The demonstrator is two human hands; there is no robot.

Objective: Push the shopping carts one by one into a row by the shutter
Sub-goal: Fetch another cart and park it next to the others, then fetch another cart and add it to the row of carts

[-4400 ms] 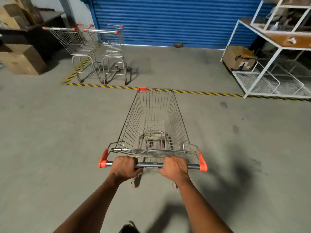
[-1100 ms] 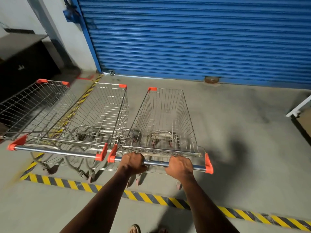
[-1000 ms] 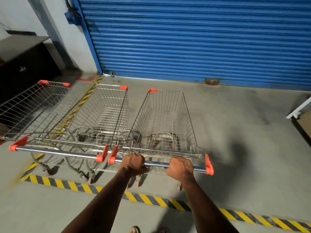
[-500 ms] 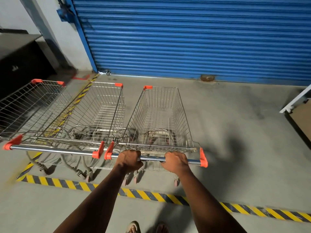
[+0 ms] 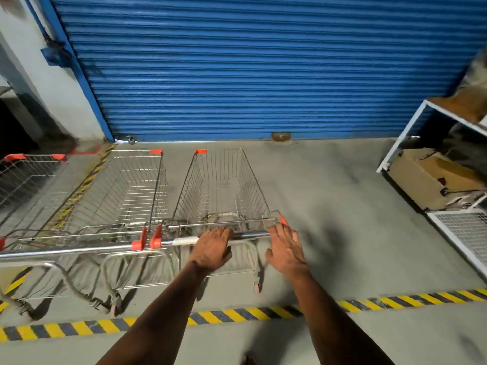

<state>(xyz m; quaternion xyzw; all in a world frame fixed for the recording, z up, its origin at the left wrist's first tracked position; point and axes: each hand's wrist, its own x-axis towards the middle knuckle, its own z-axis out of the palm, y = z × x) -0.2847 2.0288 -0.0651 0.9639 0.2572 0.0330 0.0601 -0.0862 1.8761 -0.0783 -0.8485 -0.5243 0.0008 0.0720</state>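
Note:
Three wire shopping carts with orange corner caps stand side by side facing the blue shutter [image 5: 263, 69]. The right cart [image 5: 224, 191] is directly in front of me, its handle bar [image 5: 181, 241] level with the middle cart's handle. The middle cart [image 5: 126, 191] stands close on its left, and the left cart [image 5: 23, 177] is partly cut off by the frame edge. My left hand [image 5: 212, 247] lies flat on the right cart's bar with fingers extended. My right hand [image 5: 286, 246] is spread at the bar's right end, fingers apart, gripping nothing.
A yellow-and-black floor stripe [image 5: 237, 314] runs across behind the carts, and another runs diagonally under the middle cart. A white metal rack [image 5: 405, 135] with a cardboard box [image 5: 427, 180] stands at the right. A wall and dark opening are at the left.
The right cart has rolled up level with the other two by the shutter. Both hands have let go of the handle bar and now have their fingers spread.

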